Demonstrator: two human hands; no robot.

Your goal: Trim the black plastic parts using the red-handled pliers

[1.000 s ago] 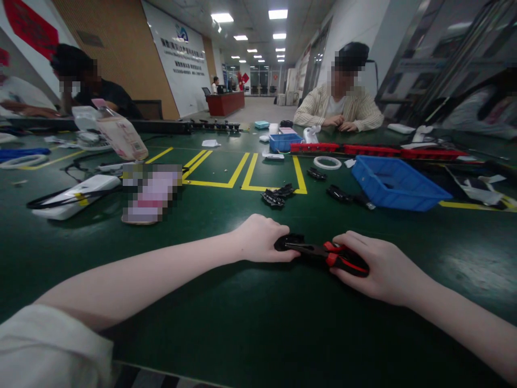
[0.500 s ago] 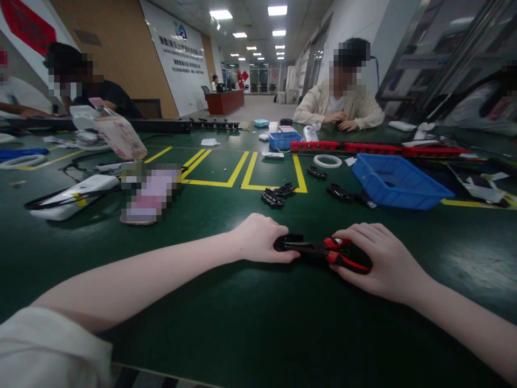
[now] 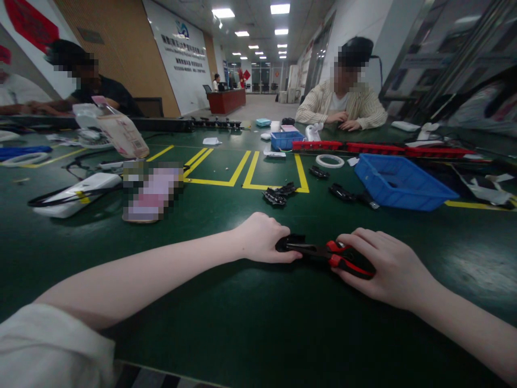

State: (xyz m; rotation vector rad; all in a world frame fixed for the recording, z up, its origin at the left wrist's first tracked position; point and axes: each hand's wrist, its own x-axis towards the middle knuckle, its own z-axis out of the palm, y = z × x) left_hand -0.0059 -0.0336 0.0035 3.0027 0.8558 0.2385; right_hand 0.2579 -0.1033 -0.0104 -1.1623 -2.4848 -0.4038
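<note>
Pliers [image 3: 323, 251] meet a small black part [image 3: 299, 237] at the near side of the green table [image 3: 226, 328].
Head view: the left hand [image 3: 264, 240] pinches the part — the right hand [image 3: 385, 264] grips the pliers, though whether they bite cannot be told. Black pieces [image 3: 275, 196] lie beyond; a blue bin [image 3: 416, 200] stands right.

1. Part [image 3: 298, 238] in your left hand [image 3: 262, 240]; pliers [image 3: 352, 265] to its right, handles in your right hand [image 3: 388, 269].
2. Loose parts [image 3: 275, 196] on the table [image 3: 242, 323], beyond your left hand.
3. Tray [image 3: 412, 188] beyond your right hand; ring [image 3: 329, 165] left of the tray.
4. Rail [image 3: 375, 149] behind tray and ring; bin [image 3: 286, 142] at the rail's left end.
5. Phone [image 3: 153, 194] beyond your left forearm; case [image 3: 86, 194] left of it, bottle [image 3: 123, 134] behind both.
</note>
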